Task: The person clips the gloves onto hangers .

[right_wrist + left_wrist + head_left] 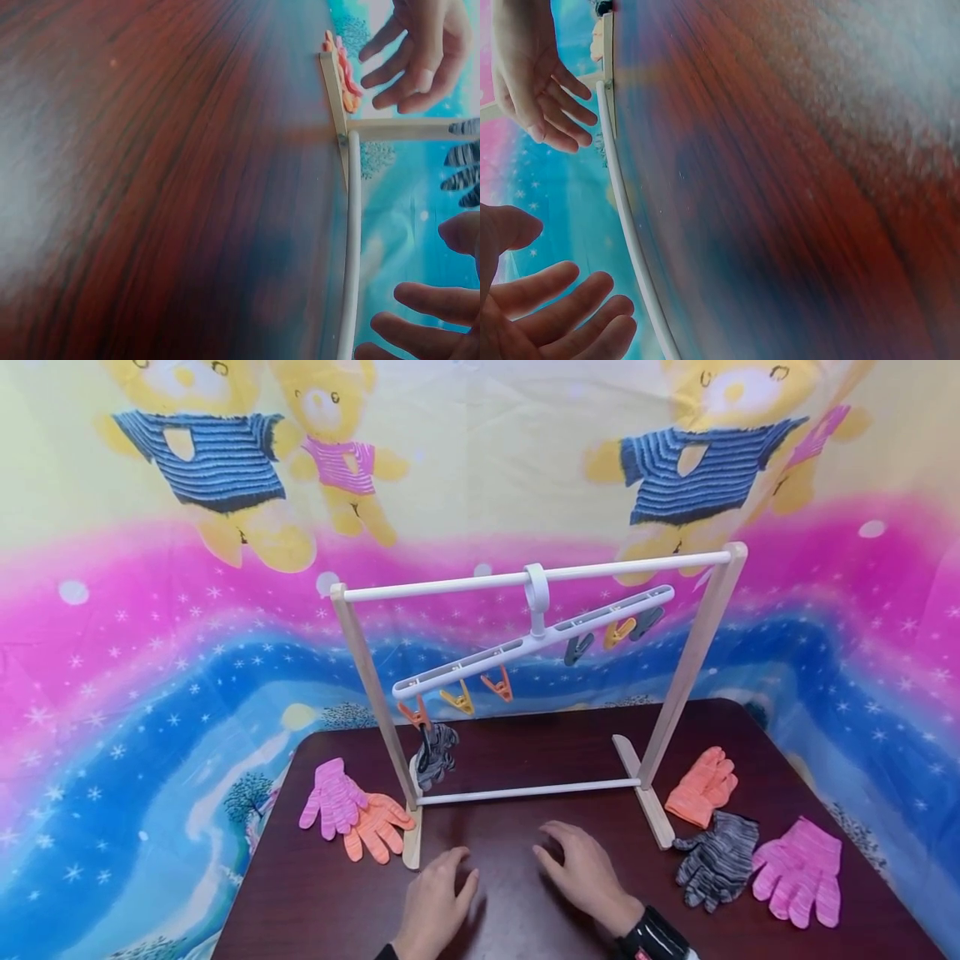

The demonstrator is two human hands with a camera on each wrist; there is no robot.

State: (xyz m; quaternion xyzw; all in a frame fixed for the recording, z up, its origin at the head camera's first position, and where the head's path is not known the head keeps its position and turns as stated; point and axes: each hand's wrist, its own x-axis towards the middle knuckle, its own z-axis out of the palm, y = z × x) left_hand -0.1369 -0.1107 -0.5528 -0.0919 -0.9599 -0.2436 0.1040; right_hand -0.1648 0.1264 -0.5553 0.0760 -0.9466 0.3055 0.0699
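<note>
My left hand (437, 902) hovers at the table's near side with relaxed fingers, holding nothing. Across from it, my right hand (585, 872) has its fingers loosely bent and also holds nothing. Beyond both hands stands a drying rack (525, 792) with wooden posts and white rods. A white clip hanger (536, 639) hangs tilted from its top rod, left end lower. One orange clothespin (415, 714) at that end grips a grey-black glove (437, 755). The other pins, such as a yellow clothespin (457, 697) and a grey clothespin (578, 648), hold nothing.
Left of the rack lie a pink glove (333, 799) and an orange glove (377, 828), overlapping. On the right lie another orange glove (702, 787), a grey-black glove (717, 860) and a pink glove (801, 872). A bear-print cloth (465, 468) hangs behind the dark table (517, 752).
</note>
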